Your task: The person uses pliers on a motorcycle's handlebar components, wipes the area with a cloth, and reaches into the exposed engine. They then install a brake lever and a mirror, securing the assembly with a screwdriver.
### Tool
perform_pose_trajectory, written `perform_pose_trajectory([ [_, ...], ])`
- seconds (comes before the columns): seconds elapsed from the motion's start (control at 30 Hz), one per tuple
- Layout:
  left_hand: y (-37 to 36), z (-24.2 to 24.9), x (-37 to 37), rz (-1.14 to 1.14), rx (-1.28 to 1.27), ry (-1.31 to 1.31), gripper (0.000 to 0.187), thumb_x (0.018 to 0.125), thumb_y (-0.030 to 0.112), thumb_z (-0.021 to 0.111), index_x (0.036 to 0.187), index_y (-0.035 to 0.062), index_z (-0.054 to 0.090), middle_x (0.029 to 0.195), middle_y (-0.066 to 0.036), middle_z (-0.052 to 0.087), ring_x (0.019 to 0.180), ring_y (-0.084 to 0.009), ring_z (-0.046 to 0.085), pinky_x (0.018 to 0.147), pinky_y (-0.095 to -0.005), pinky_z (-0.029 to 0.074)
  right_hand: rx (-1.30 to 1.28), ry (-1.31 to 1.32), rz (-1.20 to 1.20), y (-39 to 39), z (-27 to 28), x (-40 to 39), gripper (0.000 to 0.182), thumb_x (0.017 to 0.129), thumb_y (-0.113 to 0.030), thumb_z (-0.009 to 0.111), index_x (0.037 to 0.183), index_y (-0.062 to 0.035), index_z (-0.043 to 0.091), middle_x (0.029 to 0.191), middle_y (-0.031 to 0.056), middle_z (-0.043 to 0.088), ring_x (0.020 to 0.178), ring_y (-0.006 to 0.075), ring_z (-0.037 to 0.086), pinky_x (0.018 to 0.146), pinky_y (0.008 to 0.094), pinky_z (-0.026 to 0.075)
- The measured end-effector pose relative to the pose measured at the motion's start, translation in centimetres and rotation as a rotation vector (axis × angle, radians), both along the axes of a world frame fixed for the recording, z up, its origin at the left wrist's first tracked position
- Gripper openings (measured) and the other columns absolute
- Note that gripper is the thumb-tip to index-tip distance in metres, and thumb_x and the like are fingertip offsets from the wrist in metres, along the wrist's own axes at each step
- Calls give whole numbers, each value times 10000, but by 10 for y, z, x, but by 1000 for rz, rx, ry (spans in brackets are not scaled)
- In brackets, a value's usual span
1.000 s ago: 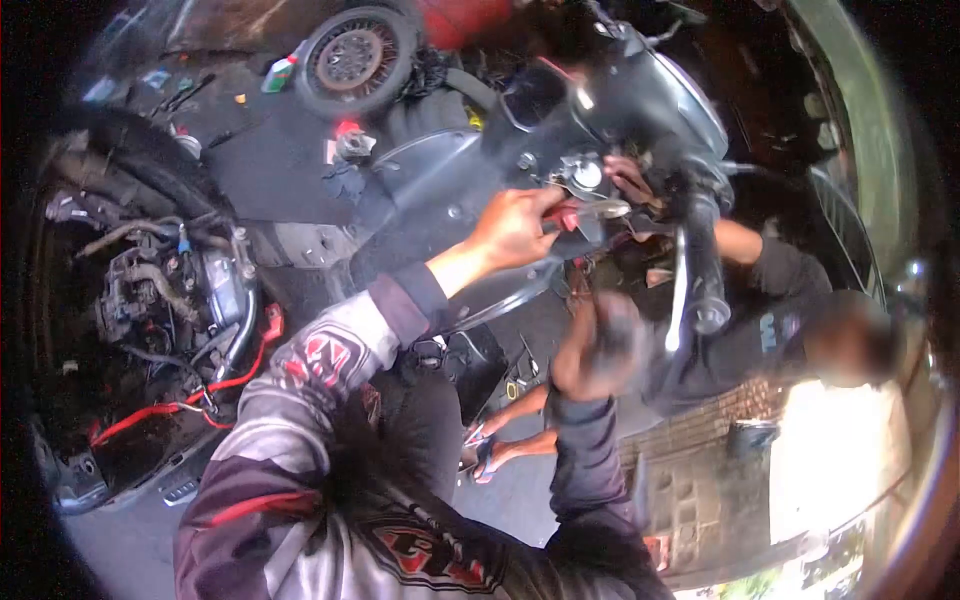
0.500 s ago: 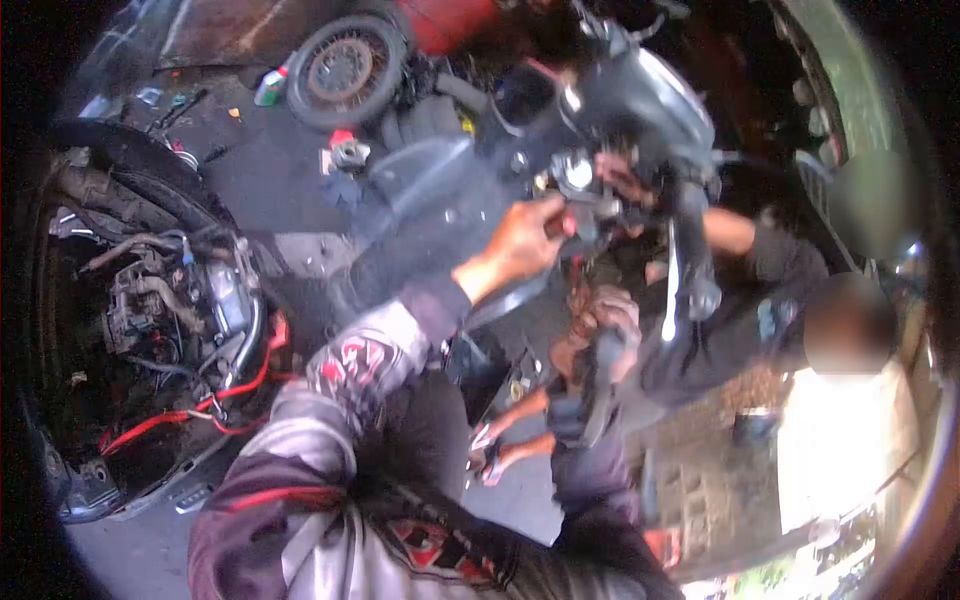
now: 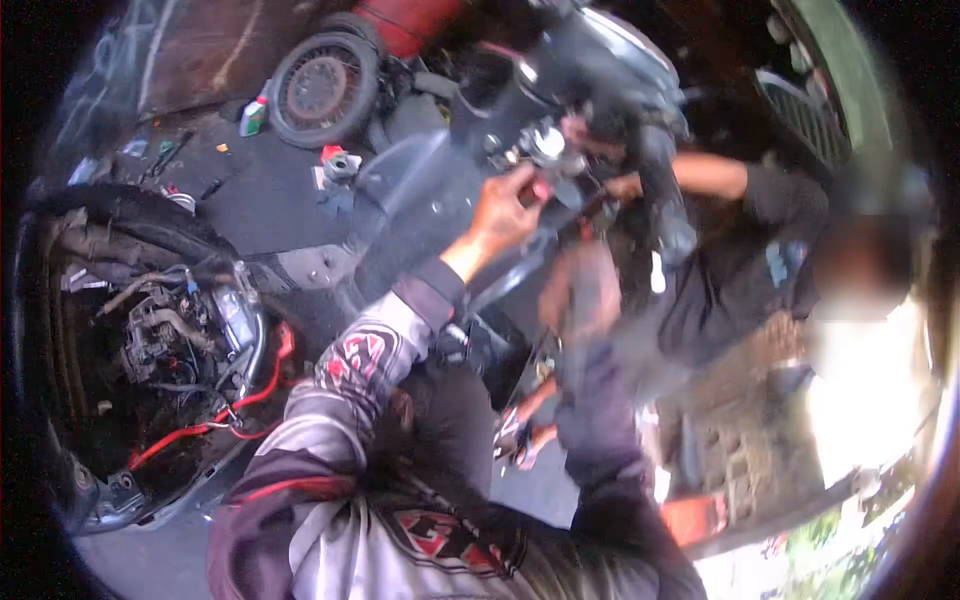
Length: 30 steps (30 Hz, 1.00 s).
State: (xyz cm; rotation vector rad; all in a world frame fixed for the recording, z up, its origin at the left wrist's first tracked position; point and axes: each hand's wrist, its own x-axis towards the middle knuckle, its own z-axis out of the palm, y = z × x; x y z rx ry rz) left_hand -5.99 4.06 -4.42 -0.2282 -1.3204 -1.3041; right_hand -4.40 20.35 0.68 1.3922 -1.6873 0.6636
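My left hand [image 3: 505,215] reaches from a patterned grey and dark sleeve to the front of a motorcycle [image 3: 400,215]. Its fingers close around a small red-ended object [image 3: 541,189], whose kind I cannot tell. Just beyond the fingertips is a round bright metal part [image 3: 548,143] below the handlebar. My right hand [image 3: 580,290] is smeared by motion, right of and below the left one; its fingers do not show clearly. Near it runs a black handlebar grip [image 3: 662,185] with a pale lever end. Another person's hand [image 3: 625,186] reaches in at the same steering area.
At left lies an opened scooter body [image 3: 175,340] with bare engine parts and a red strap [image 3: 170,445]. A spoked wheel [image 3: 325,90], a green and white bottle [image 3: 254,116] and a small metal part [image 3: 342,168] are on the floor. A person in dark clothes [image 3: 735,245] is at right.
The whole view has shifted, with the motorcycle front now further up and left. My left hand stays at the bright metal part. My right hand has moved and blurred.
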Motion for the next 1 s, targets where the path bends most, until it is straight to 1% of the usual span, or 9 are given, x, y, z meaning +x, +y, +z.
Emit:
perform_pose_trajectory([
  [0.07,7,5,6,-22,107,-81,228,854,51,717,1081,62,697,917,-218,710,916,-336,747,745,-381,551,100,77,-490,0,6,-13,288,868,-190,730,1038,23,636,788,211,672,684,373,668,643,376,544],
  [0.17,-2,1,1,171,-57,124,262,868,33,677,1128,61,693,984,-199,735,990,-304,741,772,-353,554,-67,276,118,-20,23,51,276,892,-193,712,987,38,595,792,252,660,701,457,662,661,466,542],
  [0.27,8,5,16,-8,46,-254,302,882,49,681,1182,84,698,1028,-166,751,1025,-280,737,850,-317,545,92,249,-362,-12,11,4,280,859,-162,730,977,42,577,799,258,649,731,478,653,667,481,540],
  [0.43,9,10,11,9,73,-25,197,909,108,707,1089,30,681,907,-150,742,862,-100,684,752,-309,538,50,166,-254,-19,12,8,293,762,-129,771,961,32,628,784,206,656,752,390,674,630,429,545],
  [0.53,9,0,4,-50,42,-61,225,893,104,728,1087,1,682,893,-175,736,842,-163,711,769,-317,542,97,81,-324,-3,5,20,280,761,-81,748,969,24,592,843,243,648,790,437,652,668,464,532],
  [0.6,13,10,5,175,19,135,169,816,40,673,977,40,622,828,-230,668,860,-443,677,649,-394,513,-52,69,39,2,-4,22,331,762,-79,750,1010,40,567,871,278,641,820,479,638,710,506,522],
  [0.83,11,6,2,120,21,-2,193,798,-18,636,985,30,631,815,-198,668,854,-424,696,682,-383,525,-207,345,296,1,4,18,256,812,-119,713,988,51,636,814,240,693,736,435,688,679,446,566],
  [0.9,15,6,0,147,7,34,169,871,50,684,1034,29,649,843,-178,702,882,-370,730,725,-362,541,265,172,-511,7,8,6,199,785,-81,755,936,14,668,778,183,697,747,346,719,719,421,577],
  [1.0,6,10,-2,218,-55,149,170,874,39,648,1044,30,649,858,-182,715,883,-358,736,737,-379,544,182,205,-451,-21,39,-14,217,782,-104,757,938,19,671,788,196,689,742,365,706,711,457,567],
])
